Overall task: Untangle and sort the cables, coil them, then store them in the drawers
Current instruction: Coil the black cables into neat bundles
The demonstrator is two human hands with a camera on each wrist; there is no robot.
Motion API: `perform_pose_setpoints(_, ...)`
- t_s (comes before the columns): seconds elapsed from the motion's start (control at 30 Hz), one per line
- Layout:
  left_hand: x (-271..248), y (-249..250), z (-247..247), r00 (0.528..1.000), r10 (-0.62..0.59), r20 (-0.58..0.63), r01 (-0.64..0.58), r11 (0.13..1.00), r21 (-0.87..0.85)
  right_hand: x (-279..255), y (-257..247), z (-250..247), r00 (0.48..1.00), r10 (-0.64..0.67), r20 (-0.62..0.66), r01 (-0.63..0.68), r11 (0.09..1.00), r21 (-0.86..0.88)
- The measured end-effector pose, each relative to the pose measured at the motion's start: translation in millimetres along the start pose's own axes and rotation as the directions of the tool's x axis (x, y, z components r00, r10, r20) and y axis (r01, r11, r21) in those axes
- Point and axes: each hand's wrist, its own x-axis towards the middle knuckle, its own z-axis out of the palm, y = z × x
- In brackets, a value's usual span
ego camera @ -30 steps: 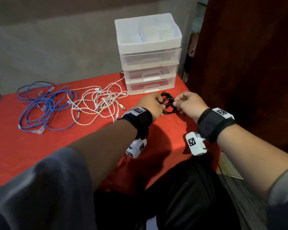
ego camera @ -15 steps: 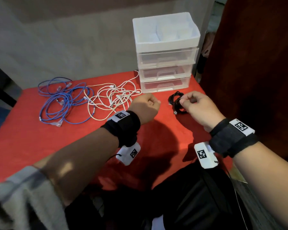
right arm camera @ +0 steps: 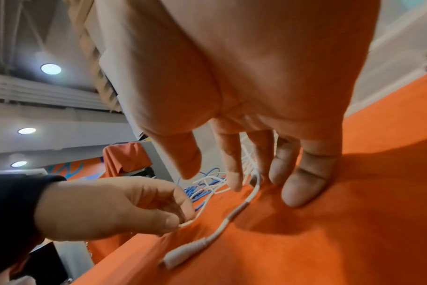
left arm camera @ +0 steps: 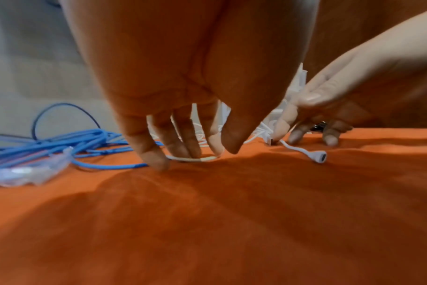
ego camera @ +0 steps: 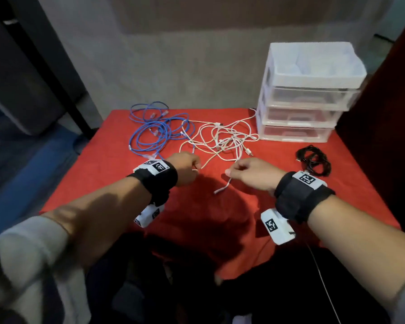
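A: Dim in the head view; the wall is grey and murky, the corners go near black, and straight edges bow outward toward the frame's rim.

B: Yes; both forearms throw broad, soft shadows onto the red desk [ego camera: 108, 183] cloth, and the near sleeve [ego camera: 21, 265] is smeared out of focus.

A: The wrist views read warmer, the cloth turning orange; palms loom soft and blurred.

B: Three round ceiling lamps [right arm camera: 50, 68] glare white in the right wrist view; the blue cables [left arm camera: 61, 146] are streaked with blur.
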Motion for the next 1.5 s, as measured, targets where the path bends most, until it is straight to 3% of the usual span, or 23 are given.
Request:
perform_pose_setpoints(0.13,-16,-22,-4,0.996,0.046,-0.074,-0.053,0.994,-0.098,-4,-12,8,1.000,0.009,0.027,-0.008,1.000,-0.014)
perform_pose_setpoints(0.2,-18,-37,-8,0.973,0.073,-0.221,-0.101,0.988,-0.118,-5,-12,10,1.000,-0.017,0.027,0.018,0.998,-0.062)
perform_pose_setpoints(0.3,-14,-59,-16,0.938,-0.026,-0.345,-0.024,0.990,-0.142,-7,-13,12,0.999,-0.042,0.021,0.044,0.992,-0.117)
perform_pose_setpoints(0.43,-12,-73,-23,0.991,-0.118,-0.055,0.122,0.990,0.069,-5,-15,16,0.998,-0.057,-0.002,0.056,0.985,-0.166)
perform_pose_setpoints(0.5,-16,-74,-29,0.988,-0.154,-0.008,0.154,0.978,0.144,-3,-15,18,0.997,-0.073,-0.029,0.068,0.984,-0.162)
perform_pose_setpoints(0.57,-18,-72,-36,0.987,-0.148,-0.057,0.153,0.983,0.105,-2,-19,19,0.994,-0.098,-0.047,0.090,0.984,-0.151)
perform_pose_setpoints(0.63,-23,-64,-44,0.970,-0.078,-0.231,0.070,0.997,-0.042,-5,-24,18,0.990,-0.124,-0.072,0.111,0.980,-0.164)
perform_pose_setpoints(0.73,-32,-44,-57,0.891,0.093,-0.444,-0.188,0.967,-0.174,-14,-42,17,0.966,-0.217,-0.139,0.201,0.972,-0.123)
perform_pose_setpoints(0.8,-41,-23,-68,0.851,0.226,-0.474,-0.330,0.932,-0.148,-19,-63,17,0.928,-0.328,-0.178,0.336,0.942,0.015)
perform_pose_setpoints(0.87,-50,0,-77,0.808,0.350,-0.473,-0.439,0.895,-0.087,-22,-81,15,0.881,-0.429,-0.197,0.444,0.895,0.038)
perform_pose_setpoints(0.97,-56,16,-84,0.766,0.435,-0.474,-0.505,0.863,-0.025,-17,-95,10,0.873,-0.421,-0.248,0.417,0.906,-0.071)
perform_pose_setpoints(1.07,-56,3,-84,0.809,0.405,-0.426,-0.443,0.896,0.010,-17,-97,-10,0.877,-0.367,-0.310,0.386,0.923,-0.001)
perform_pose_setpoints(1.13,-54,-20,-77,0.840,0.364,-0.401,-0.377,0.925,0.051,-21,-97,-30,0.852,-0.371,-0.369,0.407,0.913,0.022)
perform_pose_setpoints(1.27,-54,-69,-55,0.913,0.189,-0.361,-0.197,0.980,0.016,-35,-82,-68,0.810,-0.396,-0.433,0.436,0.900,-0.007)
perform_pose_setpoints(1.33,-57,-83,-40,0.949,0.132,-0.288,-0.146,0.989,-0.026,-40,-69,-77,0.871,-0.379,-0.312,0.387,0.921,-0.039)
perform_pose_setpoints(1.4,-61,-89,-26,0.975,0.055,-0.215,-0.061,0.998,-0.021,-45,-52,-80,0.954,-0.290,-0.071,0.279,0.951,-0.131)
perform_pose_setpoints(1.47,-64,-92,-19,0.967,0.023,-0.252,-0.020,1.000,0.015,-46,-32,-84,0.985,-0.159,0.072,0.170,0.967,-0.188)
perform_pose_setpoints(1.5,-66,-91,-18,0.952,0.048,-0.303,-0.036,0.998,0.044,-42,-19,-89,0.991,-0.118,0.061,0.127,0.977,-0.170)
